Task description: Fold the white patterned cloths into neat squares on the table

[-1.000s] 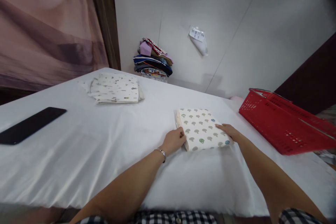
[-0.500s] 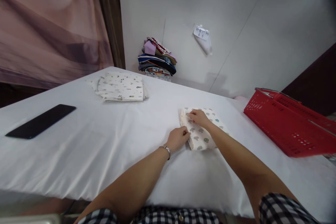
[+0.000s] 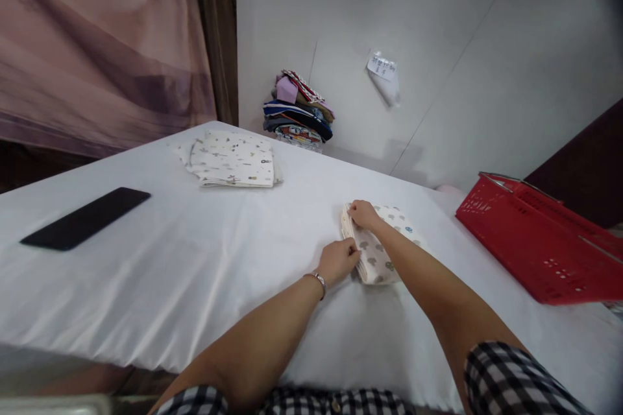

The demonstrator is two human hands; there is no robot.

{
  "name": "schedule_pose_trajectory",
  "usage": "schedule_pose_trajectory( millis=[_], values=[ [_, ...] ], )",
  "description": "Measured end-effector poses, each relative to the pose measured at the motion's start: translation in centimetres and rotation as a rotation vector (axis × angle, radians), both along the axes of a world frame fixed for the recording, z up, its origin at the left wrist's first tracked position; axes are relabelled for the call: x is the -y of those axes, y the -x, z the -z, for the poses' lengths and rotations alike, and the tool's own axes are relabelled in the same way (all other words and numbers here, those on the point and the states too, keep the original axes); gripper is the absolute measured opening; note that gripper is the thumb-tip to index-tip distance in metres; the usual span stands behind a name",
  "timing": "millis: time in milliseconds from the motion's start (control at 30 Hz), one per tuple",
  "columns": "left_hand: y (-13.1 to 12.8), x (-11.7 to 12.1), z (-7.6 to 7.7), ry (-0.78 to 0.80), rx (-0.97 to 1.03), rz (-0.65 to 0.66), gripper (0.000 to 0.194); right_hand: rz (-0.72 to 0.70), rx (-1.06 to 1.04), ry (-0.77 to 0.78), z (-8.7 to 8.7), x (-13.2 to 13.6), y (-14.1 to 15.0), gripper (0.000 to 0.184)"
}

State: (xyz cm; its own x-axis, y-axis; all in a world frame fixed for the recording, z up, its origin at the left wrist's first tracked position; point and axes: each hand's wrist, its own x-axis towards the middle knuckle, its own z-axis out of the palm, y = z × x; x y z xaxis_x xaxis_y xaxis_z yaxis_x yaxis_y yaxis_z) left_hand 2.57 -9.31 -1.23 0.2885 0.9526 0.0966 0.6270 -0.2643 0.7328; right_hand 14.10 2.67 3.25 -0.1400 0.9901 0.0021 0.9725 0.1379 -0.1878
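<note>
A folded white cloth with a grey mushroom print (image 3: 377, 253) lies on the white-covered table right of centre. My left hand (image 3: 339, 262), wearing a bracelet, pinches the near part of its left edge, fingers curled in. Farther up that same edge, my right hand (image 3: 364, 214) grips the far left corner with thumb and fingers together. The cloth's layers show along this left side. My right forearm crosses over and hides part of its right half.
Another folded white printed cloth (image 3: 236, 161) lies at the back left. A black flat board (image 3: 87, 219) rests at the left. A red basket (image 3: 540, 240) stands at the right. Stacked folded clothes (image 3: 299, 110) sit behind the table by the wall, where a paper note (image 3: 383, 71) hangs.
My right hand has shifted to the cloth's far left corner, at the edge. My left hand stays at the near left edge. The whole view has shifted slightly.
</note>
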Motion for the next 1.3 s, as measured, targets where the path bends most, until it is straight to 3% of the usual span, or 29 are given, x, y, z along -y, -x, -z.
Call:
schedule_pose_trajectory(
  millis=[333,600,800,1300],
  values=[
    [0.1,0.1,0.0,0.012,0.009,-0.002,0.015,-0.034,-0.091,0.027,0.8,-0.6,0.1,0.015],
    [0.1,0.1,-0.2,0.018,0.021,0.002,0.016,-0.038,-0.061,0.108,0.1,-0.5,0.8,0.024],
    [0.2,0.2,-0.3,0.018,0.025,0.003,0.015,-0.034,-0.038,0.148,-0.2,-1.0,1.3,0.019],
    [0.0,0.1,-0.2,0.003,0.009,-0.004,0.014,0.04,-0.385,0.26,0.9,-1.2,0.3,0.009]
  ],
)
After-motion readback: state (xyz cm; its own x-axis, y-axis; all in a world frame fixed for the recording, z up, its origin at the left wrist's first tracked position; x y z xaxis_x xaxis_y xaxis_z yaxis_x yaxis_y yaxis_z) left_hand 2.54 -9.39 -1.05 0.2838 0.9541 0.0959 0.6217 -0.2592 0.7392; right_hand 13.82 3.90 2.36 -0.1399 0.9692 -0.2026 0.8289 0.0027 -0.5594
